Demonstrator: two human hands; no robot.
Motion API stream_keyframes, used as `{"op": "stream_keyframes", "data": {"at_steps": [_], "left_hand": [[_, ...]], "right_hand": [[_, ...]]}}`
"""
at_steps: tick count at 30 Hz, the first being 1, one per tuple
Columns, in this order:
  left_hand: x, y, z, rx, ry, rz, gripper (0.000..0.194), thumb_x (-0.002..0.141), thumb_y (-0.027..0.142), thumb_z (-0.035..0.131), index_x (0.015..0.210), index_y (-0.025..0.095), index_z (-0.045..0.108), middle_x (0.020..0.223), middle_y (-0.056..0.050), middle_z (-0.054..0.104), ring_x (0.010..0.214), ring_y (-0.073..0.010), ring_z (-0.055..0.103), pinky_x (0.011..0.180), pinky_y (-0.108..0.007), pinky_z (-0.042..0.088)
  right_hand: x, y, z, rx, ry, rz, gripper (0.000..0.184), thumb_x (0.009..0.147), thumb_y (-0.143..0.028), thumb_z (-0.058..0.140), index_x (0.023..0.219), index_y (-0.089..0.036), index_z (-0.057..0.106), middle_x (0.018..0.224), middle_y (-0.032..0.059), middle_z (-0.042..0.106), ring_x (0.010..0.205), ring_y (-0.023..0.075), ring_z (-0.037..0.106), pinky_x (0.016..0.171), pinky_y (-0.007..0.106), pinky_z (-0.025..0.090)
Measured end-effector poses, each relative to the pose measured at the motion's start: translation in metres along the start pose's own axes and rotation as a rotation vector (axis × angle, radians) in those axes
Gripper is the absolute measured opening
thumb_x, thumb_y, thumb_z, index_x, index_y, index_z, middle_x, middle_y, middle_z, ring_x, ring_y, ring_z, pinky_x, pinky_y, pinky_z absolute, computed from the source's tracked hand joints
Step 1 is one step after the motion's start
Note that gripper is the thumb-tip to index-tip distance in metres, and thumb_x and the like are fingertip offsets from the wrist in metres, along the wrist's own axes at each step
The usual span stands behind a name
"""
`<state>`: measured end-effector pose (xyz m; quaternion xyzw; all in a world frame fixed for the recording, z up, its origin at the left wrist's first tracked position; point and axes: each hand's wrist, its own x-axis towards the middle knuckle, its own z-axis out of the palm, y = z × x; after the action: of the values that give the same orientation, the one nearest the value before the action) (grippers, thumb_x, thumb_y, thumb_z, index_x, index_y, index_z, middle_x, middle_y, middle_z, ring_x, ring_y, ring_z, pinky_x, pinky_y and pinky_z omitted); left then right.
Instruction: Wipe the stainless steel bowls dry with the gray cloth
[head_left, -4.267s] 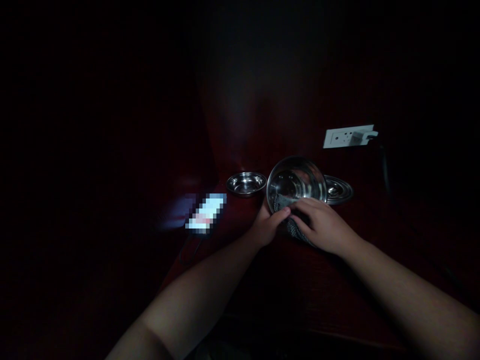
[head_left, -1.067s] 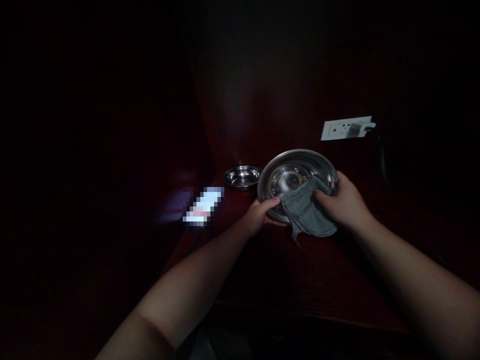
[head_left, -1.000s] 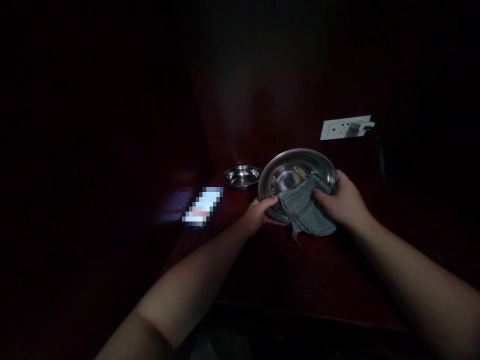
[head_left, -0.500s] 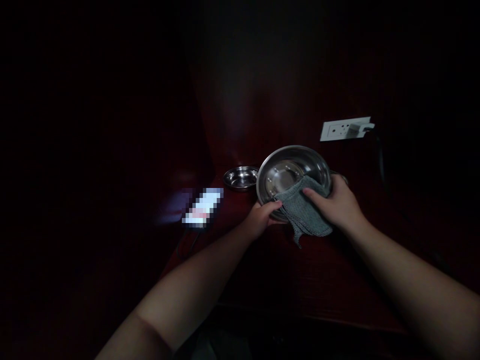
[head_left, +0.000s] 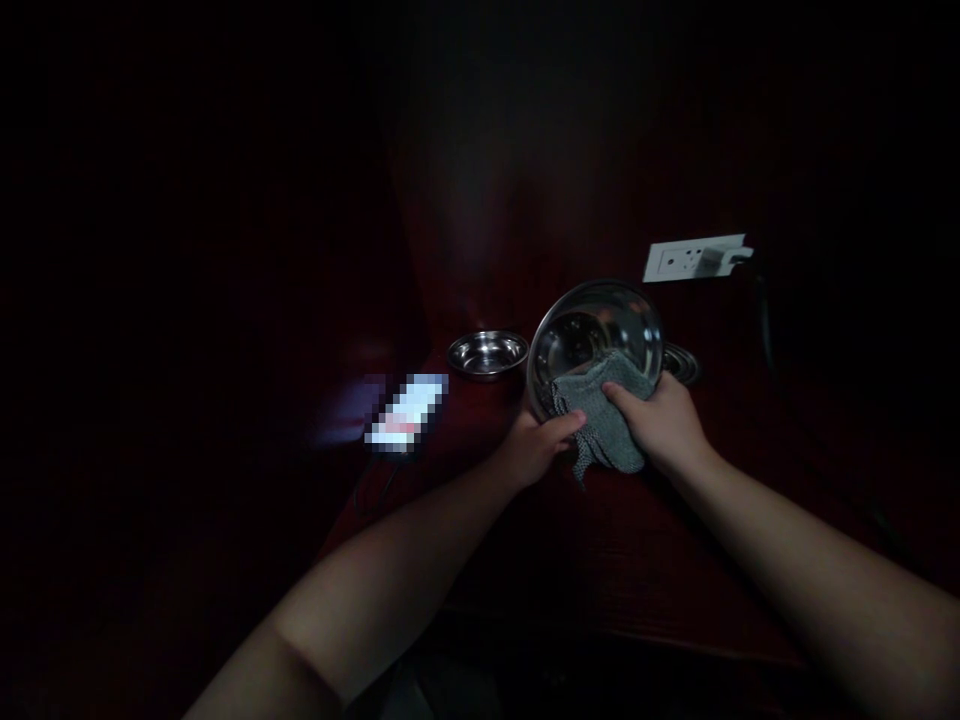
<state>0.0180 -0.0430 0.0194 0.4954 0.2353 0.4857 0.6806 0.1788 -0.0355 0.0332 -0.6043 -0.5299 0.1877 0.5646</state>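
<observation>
A shiny steel bowl is tipped up on edge, its inside facing me. My left hand grips its lower rim, thumb laid over the edge. My right hand presses a grey checked cloth against the bowl's lower inside, fingers closed on the cloth. Part of the cloth hangs down below the rim between my two hands.
A smaller steel bowl sits to the left on the dark red wooden table. Another steel dish peeks out behind the held bowl. A lit phone lies further left. A white wall socket with a plug and cable is at the back right.
The bowl has been tilted from nearly flat to steeply upright. My left hand slid along the rim under it, and my right hand with the cloth moved left and lower inside the bowl.
</observation>
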Motion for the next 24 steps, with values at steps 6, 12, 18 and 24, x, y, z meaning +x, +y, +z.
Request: {"op": "stream_keyframes", "data": {"at_steps": [6,12,18,24], "left_hand": [[0.000,0.006,-0.005,0.052,-0.095,0.024,0.065,0.066,0.033,0.074,0.126,0.020,0.052,0.108,-0.011,0.067,0.099,-0.0259,0.063,0.090,-0.045,0.046],[0.001,0.010,-0.009,0.102,-0.102,0.135,0.054,0.071,0.039,0.069,0.119,0.017,0.059,0.110,-0.012,0.067,0.109,-0.0275,0.059,0.097,-0.042,0.041],[0.003,0.010,-0.008,0.119,-0.110,0.190,0.050,0.072,0.034,0.068,0.119,0.017,0.060,0.113,-0.011,0.066,0.108,-0.0254,0.059,0.099,-0.040,0.040],[0.004,0.005,-0.009,0.074,-0.066,0.142,0.051,0.068,0.032,0.069,0.116,0.017,0.061,0.107,-0.010,0.068,0.106,-0.0264,0.060,0.095,-0.041,0.043]], "right_hand": [[0.013,0.008,-0.012,-0.092,0.051,-0.109,0.038,0.066,-0.037,0.066,0.096,-0.015,0.061,0.093,0.0124,0.068,0.083,0.0275,0.065,0.075,0.042,0.051],[0.023,0.009,-0.025,-0.214,0.021,-0.231,0.041,0.068,-0.036,0.065,0.103,-0.016,0.059,0.099,0.0129,0.066,0.090,0.0293,0.063,0.081,0.045,0.049],[0.022,0.008,-0.024,-0.222,0.018,-0.273,0.041,0.069,-0.036,0.064,0.104,-0.016,0.058,0.099,0.0126,0.066,0.091,0.0289,0.062,0.082,0.045,0.049],[0.022,0.010,-0.024,-0.227,0.040,-0.291,0.038,0.070,-0.038,0.064,0.102,-0.017,0.058,0.097,0.0115,0.066,0.088,0.0283,0.062,0.080,0.044,0.049]]}}
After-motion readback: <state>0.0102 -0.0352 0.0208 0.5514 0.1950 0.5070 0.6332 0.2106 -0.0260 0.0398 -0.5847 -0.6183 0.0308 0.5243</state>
